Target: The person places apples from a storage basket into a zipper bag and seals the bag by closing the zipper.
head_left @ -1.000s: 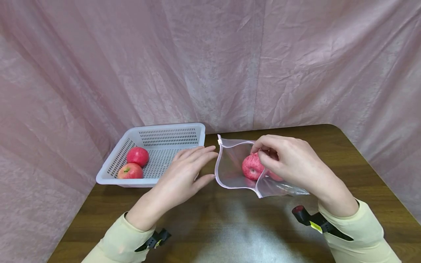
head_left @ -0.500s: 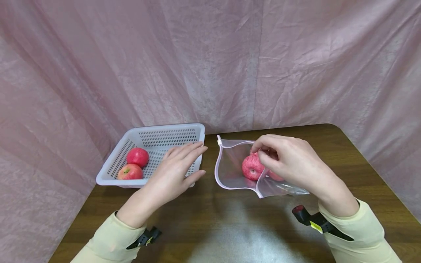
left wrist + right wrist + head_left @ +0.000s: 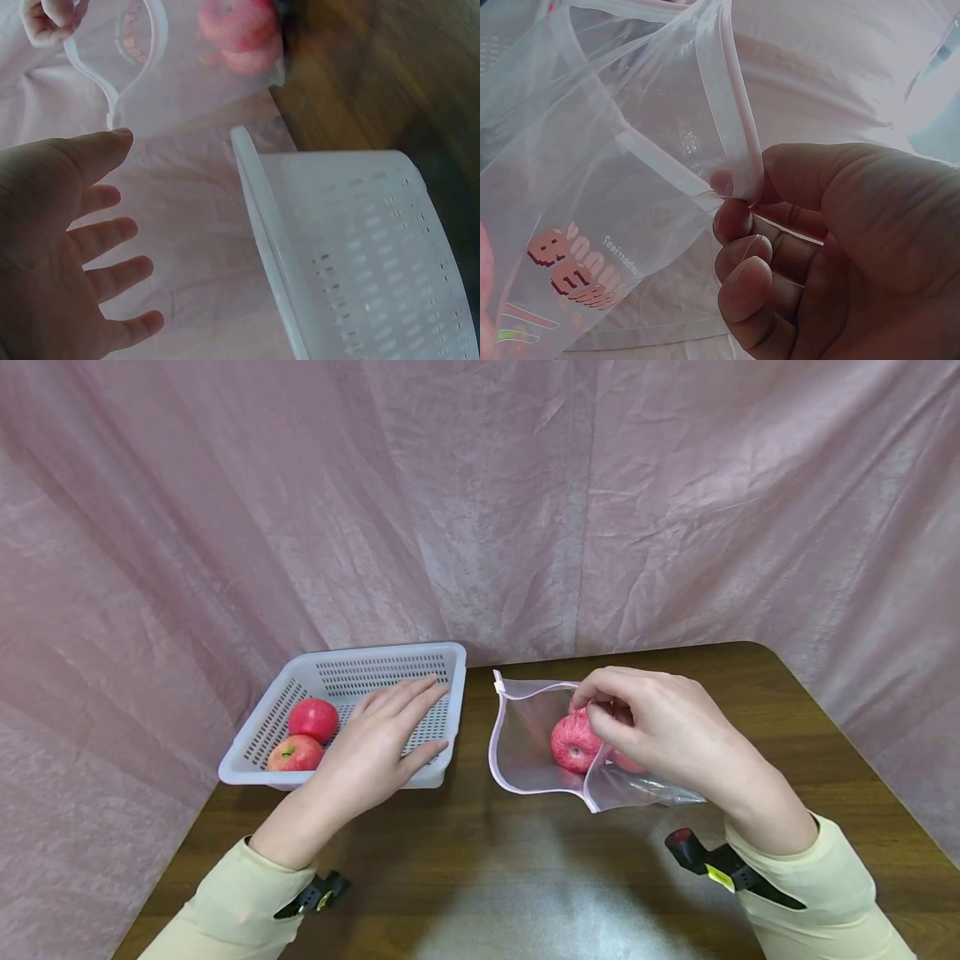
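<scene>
My right hand (image 3: 663, 727) pinches the pink rim of a clear zip bag (image 3: 525, 743) between thumb and fingers, as the right wrist view shows, and the bag's mouth gapes toward the left. Inside the bag lies a red apple (image 3: 576, 742), with more red fruit behind it partly hidden by my hand. My left hand (image 3: 367, 747) is empty, fingers spread, above the right part of a white slotted basket (image 3: 455, 718). Two apples sit at the basket's left end: a red apple (image 3: 313, 719) and a paler red-yellow apple (image 3: 297, 752) in front of it.
The basket and bag stand on a dark wooden table (image 3: 480, 860), a strip of bare wood between them. A pink curtain (image 3: 480, 510) hangs right behind the table's back edge. Each wrist wears a black camera strap.
My left hand has moved left, from beside the bag's mouth to over the basket. My right hand and the bag stay nearly where they were.
</scene>
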A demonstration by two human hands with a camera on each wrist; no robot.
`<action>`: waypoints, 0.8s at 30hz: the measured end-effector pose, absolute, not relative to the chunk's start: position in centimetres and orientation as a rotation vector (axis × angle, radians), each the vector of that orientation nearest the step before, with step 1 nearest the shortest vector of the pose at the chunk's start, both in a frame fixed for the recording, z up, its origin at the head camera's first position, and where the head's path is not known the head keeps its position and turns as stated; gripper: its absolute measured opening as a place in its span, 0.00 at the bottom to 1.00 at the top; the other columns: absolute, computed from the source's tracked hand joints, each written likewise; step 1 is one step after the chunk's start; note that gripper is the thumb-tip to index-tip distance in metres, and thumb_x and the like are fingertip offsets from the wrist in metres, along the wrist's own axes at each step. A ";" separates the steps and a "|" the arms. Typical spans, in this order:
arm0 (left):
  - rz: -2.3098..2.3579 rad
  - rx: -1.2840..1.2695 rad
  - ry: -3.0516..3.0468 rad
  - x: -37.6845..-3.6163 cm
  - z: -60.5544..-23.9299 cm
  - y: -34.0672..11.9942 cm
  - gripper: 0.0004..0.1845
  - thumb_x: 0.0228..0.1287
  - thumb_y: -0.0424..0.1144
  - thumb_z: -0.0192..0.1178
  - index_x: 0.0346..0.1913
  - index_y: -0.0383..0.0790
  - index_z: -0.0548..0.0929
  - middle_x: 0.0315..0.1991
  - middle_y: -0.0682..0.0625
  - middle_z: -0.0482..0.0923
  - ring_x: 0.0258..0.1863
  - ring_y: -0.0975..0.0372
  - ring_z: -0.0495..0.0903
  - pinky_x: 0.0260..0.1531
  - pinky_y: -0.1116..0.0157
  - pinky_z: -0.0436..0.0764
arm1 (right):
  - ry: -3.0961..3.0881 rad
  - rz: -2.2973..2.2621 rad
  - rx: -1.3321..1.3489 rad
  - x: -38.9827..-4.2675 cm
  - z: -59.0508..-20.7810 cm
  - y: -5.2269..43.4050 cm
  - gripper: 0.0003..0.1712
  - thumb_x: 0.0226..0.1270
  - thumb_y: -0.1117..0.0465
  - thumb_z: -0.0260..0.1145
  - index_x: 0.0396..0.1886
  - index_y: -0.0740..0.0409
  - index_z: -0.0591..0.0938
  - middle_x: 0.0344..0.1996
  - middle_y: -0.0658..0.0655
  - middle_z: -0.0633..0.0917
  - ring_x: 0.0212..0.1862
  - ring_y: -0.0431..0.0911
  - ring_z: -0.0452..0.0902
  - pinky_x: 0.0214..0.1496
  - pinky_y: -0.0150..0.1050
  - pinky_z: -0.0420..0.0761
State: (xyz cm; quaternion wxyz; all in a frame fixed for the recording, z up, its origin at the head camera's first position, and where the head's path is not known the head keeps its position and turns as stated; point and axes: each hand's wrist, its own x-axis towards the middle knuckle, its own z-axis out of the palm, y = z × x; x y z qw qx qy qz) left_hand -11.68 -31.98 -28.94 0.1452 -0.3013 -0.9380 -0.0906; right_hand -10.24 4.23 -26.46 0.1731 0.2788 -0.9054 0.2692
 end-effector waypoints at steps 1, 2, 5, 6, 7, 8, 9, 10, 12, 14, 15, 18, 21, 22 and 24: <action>-0.255 -0.859 -2.707 -11.8 -28.9 -32.2 0.38 0.73 0.47 0.75 0.81 0.42 0.74 0.80 0.41 0.72 0.80 0.43 0.69 0.76 0.34 0.65 | -2.568 0.764 0.790 -10.2 -26.5 4.2 0.16 0.71 0.66 0.66 0.42 0.38 0.90 0.34 0.35 0.84 0.33 0.38 0.76 0.37 0.43 0.76; -0.253 -0.851 -2.711 -11.9 -28.9 -32.4 0.38 0.73 0.47 0.75 0.81 0.42 0.74 0.80 0.41 0.72 0.80 0.43 0.69 0.75 0.33 0.65 | -2.566 0.765 0.791 -10.3 -26.4 4.2 0.16 0.71 0.66 0.66 0.42 0.38 0.90 0.34 0.35 0.84 0.33 0.38 0.76 0.37 0.43 0.76; -0.243 -0.828 -2.718 -12.2 -29.0 -32.9 0.38 0.73 0.48 0.75 0.81 0.42 0.74 0.80 0.41 0.71 0.80 0.43 0.68 0.75 0.33 0.66 | -2.566 0.766 0.791 -10.3 -26.4 4.1 0.16 0.71 0.67 0.66 0.42 0.37 0.90 0.34 0.35 0.84 0.32 0.38 0.76 0.37 0.43 0.76; -0.242 -0.821 -2.719 -12.3 -29.0 -33.1 0.38 0.73 0.48 0.75 0.81 0.42 0.74 0.80 0.41 0.71 0.80 0.43 0.69 0.75 0.33 0.66 | -2.567 0.767 0.791 -10.3 -26.4 4.1 0.16 0.70 0.67 0.66 0.42 0.38 0.90 0.34 0.35 0.84 0.32 0.38 0.76 0.37 0.43 0.76; -0.241 -0.817 -2.719 -12.4 -29.1 -33.2 0.38 0.73 0.47 0.75 0.81 0.42 0.74 0.80 0.40 0.72 0.80 0.43 0.69 0.75 0.33 0.66 | -2.567 0.767 0.791 -10.3 -26.4 4.1 0.16 0.70 0.67 0.66 0.42 0.38 0.90 0.34 0.35 0.84 0.32 0.38 0.76 0.37 0.43 0.76; -0.240 -0.810 -2.721 -12.5 -29.1 -33.4 0.39 0.73 0.47 0.76 0.81 0.41 0.74 0.80 0.40 0.72 0.80 0.43 0.69 0.75 0.33 0.66 | -2.569 0.767 0.791 -10.3 -26.4 4.1 0.16 0.70 0.67 0.66 0.42 0.38 0.90 0.34 0.35 0.84 0.32 0.38 0.76 0.37 0.43 0.76; -0.238 -0.804 -2.724 -12.6 -29.2 -33.6 0.39 0.72 0.47 0.76 0.81 0.41 0.74 0.80 0.40 0.71 0.80 0.44 0.69 0.75 0.33 0.66 | -2.570 0.767 0.791 -10.3 -26.4 4.1 0.16 0.70 0.67 0.66 0.42 0.38 0.90 0.34 0.35 0.84 0.32 0.38 0.76 0.37 0.43 0.76; -0.235 -0.798 -2.726 -12.7 -29.2 -33.7 0.39 0.72 0.47 0.76 0.81 0.41 0.74 0.80 0.40 0.71 0.80 0.44 0.69 0.74 0.33 0.66 | -2.571 0.767 0.791 -10.3 -26.4 4.1 0.16 0.70 0.67 0.66 0.42 0.38 0.90 0.34 0.35 0.84 0.32 0.38 0.76 0.37 0.43 0.76; -0.232 -0.786 -2.734 -12.9 -29.3 -33.9 0.39 0.72 0.47 0.76 0.80 0.40 0.75 0.80 0.40 0.71 0.80 0.43 0.69 0.74 0.32 0.66 | -2.572 0.768 0.791 -10.3 -26.4 4.1 0.16 0.70 0.67 0.66 0.42 0.38 0.90 0.34 0.35 0.85 0.33 0.39 0.76 0.37 0.43 0.76; -0.227 -0.767 -2.750 -13.2 -29.3 -34.2 0.39 0.73 0.47 0.76 0.81 0.40 0.74 0.81 0.40 0.70 0.80 0.43 0.69 0.74 0.32 0.66 | -2.574 0.768 0.790 -10.3 -26.4 4.1 0.16 0.70 0.67 0.65 0.42 0.38 0.90 0.34 0.35 0.85 0.33 0.39 0.76 0.37 0.43 0.76; -0.224 -0.757 -2.756 -13.3 -29.3 -34.3 0.39 0.73 0.47 0.76 0.81 0.40 0.74 0.81 0.40 0.70 0.79 0.43 0.69 0.74 0.31 0.66 | -2.575 0.769 0.789 -10.3 -26.4 4.1 0.17 0.70 0.67 0.65 0.42 0.38 0.90 0.34 0.35 0.85 0.33 0.39 0.76 0.37 0.43 0.76; -0.215 -0.723 -2.781 -13.6 -29.4 -34.7 0.39 0.73 0.48 0.76 0.81 0.40 0.74 0.81 0.39 0.69 0.79 0.41 0.70 0.74 0.30 0.64 | -2.576 0.768 0.787 -10.2 -26.4 4.1 0.17 0.70 0.67 0.65 0.42 0.38 0.90 0.34 0.35 0.85 0.32 0.38 0.76 0.37 0.43 0.75; -0.213 -0.691 -2.801 -13.9 -29.4 -35.3 0.39 0.73 0.47 0.76 0.81 0.39 0.74 0.81 0.38 0.69 0.78 0.39 0.71 0.75 0.30 0.63 | -2.575 0.766 0.787 -10.2 -26.4 4.1 0.17 0.70 0.67 0.65 0.42 0.38 0.90 0.34 0.35 0.85 0.32 0.38 0.76 0.37 0.43 0.75; -0.210 -0.681 -2.809 -14.0 -29.4 -35.5 0.39 0.73 0.47 0.75 0.81 0.39 0.74 0.81 0.38 0.69 0.77 0.38 0.71 0.75 0.29 0.62 | -2.574 0.765 0.788 -10.2 -26.4 4.1 0.17 0.70 0.67 0.65 0.42 0.38 0.90 0.34 0.35 0.85 0.32 0.38 0.76 0.37 0.43 0.75; -0.203 -0.664 -2.822 -14.2 -29.4 -35.9 0.39 0.74 0.47 0.74 0.82 0.39 0.73 0.82 0.37 0.69 0.77 0.37 0.71 0.75 0.29 0.62 | -2.573 0.767 0.789 -10.2 -26.4 4.0 0.17 0.70 0.67 0.65 0.42 0.38 0.90 0.34 0.35 0.85 0.32 0.38 0.76 0.37 0.43 0.75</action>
